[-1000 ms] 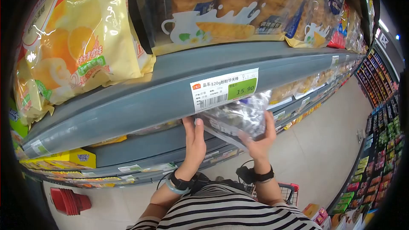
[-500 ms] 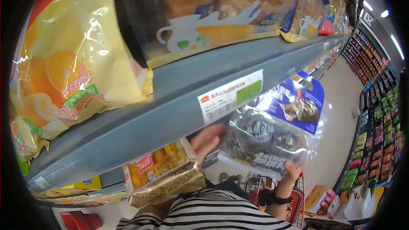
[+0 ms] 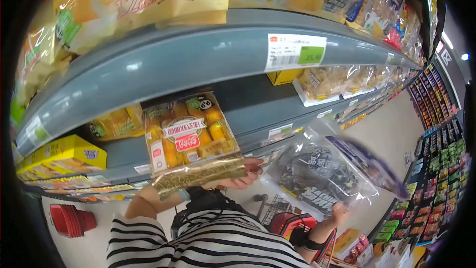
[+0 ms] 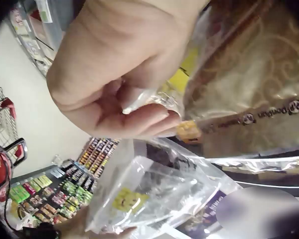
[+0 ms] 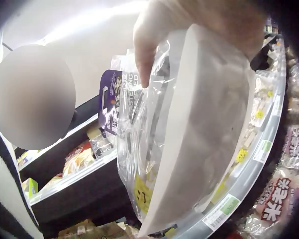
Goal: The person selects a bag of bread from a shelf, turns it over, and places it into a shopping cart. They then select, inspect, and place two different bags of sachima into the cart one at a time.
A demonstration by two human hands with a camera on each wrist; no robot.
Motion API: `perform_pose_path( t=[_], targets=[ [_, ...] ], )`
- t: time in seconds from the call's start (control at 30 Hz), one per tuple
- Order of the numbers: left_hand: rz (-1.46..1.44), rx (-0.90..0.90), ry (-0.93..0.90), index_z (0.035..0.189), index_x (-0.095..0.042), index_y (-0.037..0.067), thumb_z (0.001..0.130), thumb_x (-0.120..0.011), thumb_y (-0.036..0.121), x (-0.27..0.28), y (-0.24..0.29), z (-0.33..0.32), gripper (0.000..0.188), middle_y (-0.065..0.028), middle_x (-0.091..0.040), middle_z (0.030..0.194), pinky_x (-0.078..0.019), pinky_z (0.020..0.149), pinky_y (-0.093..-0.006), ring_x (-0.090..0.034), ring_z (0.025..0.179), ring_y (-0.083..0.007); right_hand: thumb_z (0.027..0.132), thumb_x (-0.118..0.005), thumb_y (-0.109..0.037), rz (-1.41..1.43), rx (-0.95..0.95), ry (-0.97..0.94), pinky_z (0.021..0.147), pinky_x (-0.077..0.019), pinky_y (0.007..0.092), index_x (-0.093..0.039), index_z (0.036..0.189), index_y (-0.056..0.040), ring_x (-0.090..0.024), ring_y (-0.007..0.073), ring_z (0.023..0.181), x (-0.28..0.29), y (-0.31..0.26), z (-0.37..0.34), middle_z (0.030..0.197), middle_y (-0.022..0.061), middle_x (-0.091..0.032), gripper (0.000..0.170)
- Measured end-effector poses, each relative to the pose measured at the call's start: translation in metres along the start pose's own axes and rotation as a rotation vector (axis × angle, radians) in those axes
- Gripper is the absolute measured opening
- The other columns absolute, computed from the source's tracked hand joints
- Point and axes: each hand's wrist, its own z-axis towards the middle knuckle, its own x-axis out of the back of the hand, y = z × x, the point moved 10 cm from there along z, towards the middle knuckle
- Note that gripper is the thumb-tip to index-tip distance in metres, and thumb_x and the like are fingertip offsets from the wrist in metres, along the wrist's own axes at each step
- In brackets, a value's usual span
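Observation:
My right hand [image 3: 339, 214] grips a clear snack bag [image 3: 322, 171] near its lower right edge. The bag has a purple header [image 3: 369, 164] and white lettering, with dark contents showing. In the right wrist view the thumb [image 5: 147, 62] presses on its plastic, beside a pale backing [image 5: 209, 119]. A bread pack [image 3: 191, 136] with yellow buns behind a clear window juts from the shelf, its gold end tilted toward me. My left hand [image 3: 240, 181] is behind that gold end, fingers bent; I cannot tell whether they pinch the pack. The left wrist view shows the gold wrapping [image 4: 249, 99] beside the palm.
A grey shelf edge [image 3: 198, 47] with a price tag [image 3: 296, 53] runs overhead. Bagged goods [image 3: 322, 87] and a yellow box [image 3: 64, 156] stand on the lower shelf. Red baskets [image 3: 72, 221] are on the floor at left, and a red-trimmed cart [image 3: 285, 223] stands below.
The snack bag comes out from under the shelf edge, now held by the right hand alone, its header bending away. The bread pack comes into view over the left arm, then higher against the shelf.

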Motion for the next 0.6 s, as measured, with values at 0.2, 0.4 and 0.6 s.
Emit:
perform_pose_path(
  t=[0.2,0.4,0.6],
  targets=[
    [0.388,-0.133,0.198,0.107,-0.050,0.007,0.092,-0.055,0.030,0.045,-0.011,-0.014,0.027,0.0014,-0.052,0.075,-0.0334,0.040,-0.0162,-0.039,0.049,-0.0022,0.065,-0.067,-0.015,-0.056,0.181,-0.123,0.095,-0.0385,0.0379,-0.032,0.133,0.0086,-0.046,0.0287,0.114,0.002,-0.044,-0.018,0.128,0.0214,-0.043,0.080],
    [1.094,-0.382,0.361,0.130,-0.036,0.006,0.090,-0.056,0.032,-0.001,-0.041,-0.012,0.051,-0.0088,-0.052,0.113,-0.0444,0.079,-0.0296,-0.051,0.099,-0.0165,0.071,-0.057,-0.010,0.118,-0.242,0.198,0.082,-0.0431,0.0295,-0.037,0.133,0.0031,-0.052,0.0161,0.095,0.062,0.002,-0.064,0.102,0.0077,-0.053,0.066],
    [1.263,-0.650,0.265,0.142,-0.019,0.009,0.077,-0.050,0.069,-0.074,-0.042,0.017,0.094,-0.0149,-0.029,0.141,-0.0241,0.104,-0.0423,-0.025,0.131,-0.0287,0.064,-0.066,-0.017,0.230,-0.503,0.285,0.086,-0.0403,0.0282,-0.044,0.125,0.0014,-0.053,0.0189,0.097,0.060,-0.016,-0.081,0.109,0.0088,-0.054,0.068]
  ],
)
